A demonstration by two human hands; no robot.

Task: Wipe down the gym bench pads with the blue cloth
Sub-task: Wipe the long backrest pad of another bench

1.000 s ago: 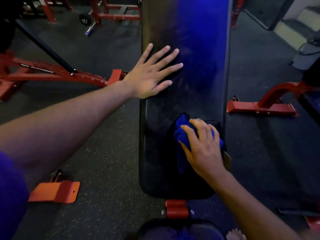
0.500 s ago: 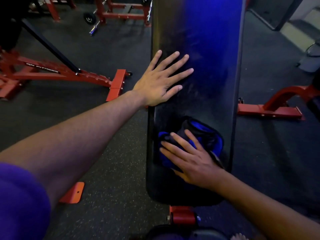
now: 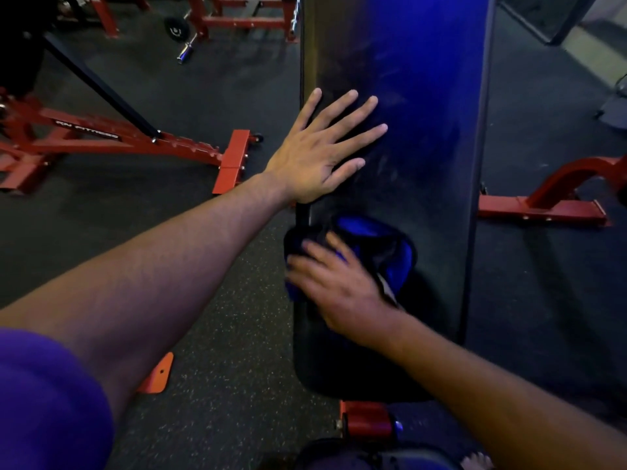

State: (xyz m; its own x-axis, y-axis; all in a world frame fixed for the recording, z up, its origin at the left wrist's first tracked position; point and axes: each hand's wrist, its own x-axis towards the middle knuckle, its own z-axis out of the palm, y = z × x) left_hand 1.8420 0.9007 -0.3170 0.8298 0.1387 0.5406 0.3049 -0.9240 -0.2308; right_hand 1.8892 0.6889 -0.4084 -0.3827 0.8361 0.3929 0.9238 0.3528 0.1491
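Back pad: the long black bench pad (image 3: 424, 130) ran lengthwise away from you.
Left hand: your left hand (image 3: 315, 157) lay flat, fingers spread, on its left edge.
Right hand: your right hand (image 3: 342, 290) pressed the blue cloth (image 3: 390, 245) with straight fingers, just below your left fingers.
Room: dark speckled rubber floor (image 3: 220, 385), red frames (image 3: 118, 140).

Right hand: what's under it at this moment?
The blue cloth, bunched on the long bench pad near its left edge. The right hand presses it down with fingers extended. The pad surface beneath the cloth is covered, so its condition cannot be seen.
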